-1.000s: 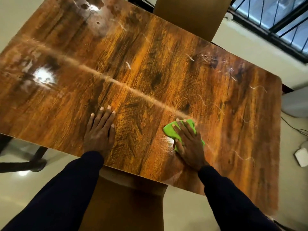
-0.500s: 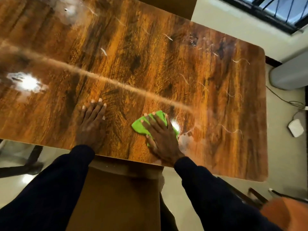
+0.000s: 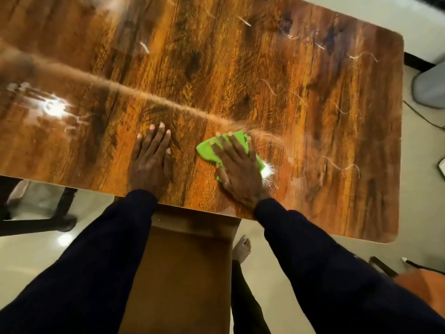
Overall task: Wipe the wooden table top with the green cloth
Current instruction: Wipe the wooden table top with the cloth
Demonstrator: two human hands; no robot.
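Observation:
The glossy wooden table top [image 3: 240, 68] fills the upper part of the head view. My right hand [image 3: 238, 169] lies flat on the green cloth [image 3: 207, 150], pressing it to the wood near the table's near edge. The cloth shows past my fingers and at the right of my palm. My left hand [image 3: 150, 157] rests flat on the bare wood just to the left, fingers together, holding nothing. Pale curly smears [image 3: 342, 165] mark the wood to the right of the cloth.
A brown chair [image 3: 183, 273] stands under the near edge between my arms, with a bare foot [image 3: 242, 248] beside it. A dark chair base [image 3: 36, 222] is at the left. On the floor at the right stand a grey object [image 3: 431, 85] and a cable [image 3: 423, 116].
The cloth under my right hand slid left toward my left hand, closing the gap between them. My left hand stayed flat. The view shifted right and down, showing more floor.

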